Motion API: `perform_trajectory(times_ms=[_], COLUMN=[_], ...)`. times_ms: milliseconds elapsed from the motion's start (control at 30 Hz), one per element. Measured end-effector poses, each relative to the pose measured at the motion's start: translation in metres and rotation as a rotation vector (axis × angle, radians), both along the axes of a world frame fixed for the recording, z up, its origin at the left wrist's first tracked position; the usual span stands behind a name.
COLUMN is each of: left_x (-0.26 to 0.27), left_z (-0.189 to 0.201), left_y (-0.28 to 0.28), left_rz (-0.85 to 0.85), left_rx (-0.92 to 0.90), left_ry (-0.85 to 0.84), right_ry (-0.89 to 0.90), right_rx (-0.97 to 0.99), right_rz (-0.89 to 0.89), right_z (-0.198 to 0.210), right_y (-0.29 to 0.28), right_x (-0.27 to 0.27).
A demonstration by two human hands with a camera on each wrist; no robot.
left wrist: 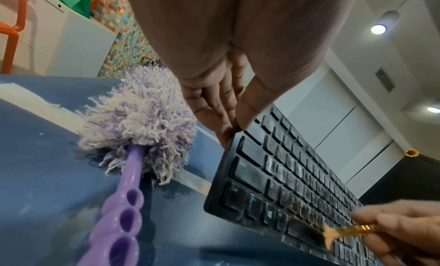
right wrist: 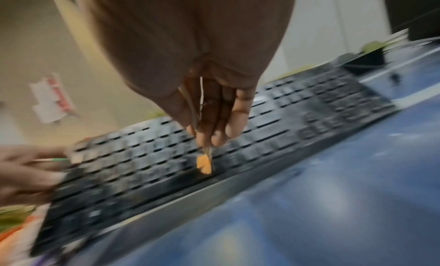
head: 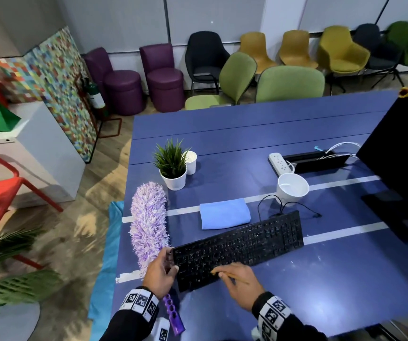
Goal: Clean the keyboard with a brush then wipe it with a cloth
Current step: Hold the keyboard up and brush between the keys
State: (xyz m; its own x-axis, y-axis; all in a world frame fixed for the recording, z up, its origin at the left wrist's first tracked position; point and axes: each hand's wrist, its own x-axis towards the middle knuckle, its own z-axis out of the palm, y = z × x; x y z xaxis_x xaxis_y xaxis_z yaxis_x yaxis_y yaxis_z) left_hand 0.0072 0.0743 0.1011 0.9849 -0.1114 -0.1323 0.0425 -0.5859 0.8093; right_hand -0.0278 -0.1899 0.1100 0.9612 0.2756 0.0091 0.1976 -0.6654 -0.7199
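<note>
A dusty black keyboard (head: 242,244) lies slanted on the blue table (head: 333,279). My left hand (head: 160,269) grips its left edge, thumb on the top corner of the keyboard (left wrist: 285,176) and fingers behind. My right hand (head: 237,281) pinches a thin paintbrush (head: 235,278) whose orange bristles (right wrist: 204,163) touch the lower key rows near the space bar of the keyboard (right wrist: 238,157). The same brush (left wrist: 342,232) shows in the left wrist view. A folded light-blue cloth (head: 225,214) lies just behind the keyboard.
A purple fluffy duster (head: 149,220) lies along the table's left edge, its handle (head: 173,313) under my left wrist. Behind stand a potted plant (head: 173,168), two white cups (head: 292,189), a power strip (head: 280,162) and a black monitor (head: 402,153) at right.
</note>
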Motion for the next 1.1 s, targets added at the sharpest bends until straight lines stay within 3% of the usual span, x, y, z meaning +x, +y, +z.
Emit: perform_trajectory(times_ms=[133,200,300,400,567,667,733,800,900,1033,1100], left_x=[0.002,0.003,0.004,0.004,0.003,0.002,0.002,0.003,0.006,0.006,0.006], left_z=[-0.003,-0.003,-0.003,-0.004,-0.005,-0.006,-0.008,-0.009,-0.01,-0.012,-0.012], left_y=[0.004,0.004,0.004,0.006,0.006,0.006,0.007,0.006,0.007,0.008,0.008], left_rz=[-0.003,-0.013,-0.024,-0.031,-0.042,-0.037,-0.023,-0.022,-0.026,-0.023,-0.027], left_rx=[-0.013,0.003,-0.002,0.002,-0.007,-0.018,-0.019,-0.038,-0.04,-0.044,-0.047], left_ry=[-0.014,-0.026,-0.026,-0.022,-0.03,-0.041,-0.033,-0.033,-0.023,-0.014,-0.004], right_ry=[-0.019,-0.051,-0.09,0.079,-0.06,-0.006,-0.09,-0.114,0.092,-0.108,-0.017], right_rx=[0.0,0.018,0.071,0.058,0.097,0.121,0.079,0.059,0.034,0.134,0.166], right_rz=[-0.407,-0.516,-0.488,-0.406,-0.671,-0.513,-0.467,-0.527,-0.587,-0.659,-0.683], right_z=[-0.011,-0.006,-0.003,-0.015,-0.021,-0.015,-0.01,-0.007,-0.007,-0.005,-0.002], right_y=[-0.057,-0.073,-0.077,-0.075,-0.076,-0.07,-0.067,-0.071,-0.078,-0.091,-0.096], right_x=[0.007,0.009,0.008,0.004,0.005,0.004,0.003,0.003,0.006,0.014,0.021])
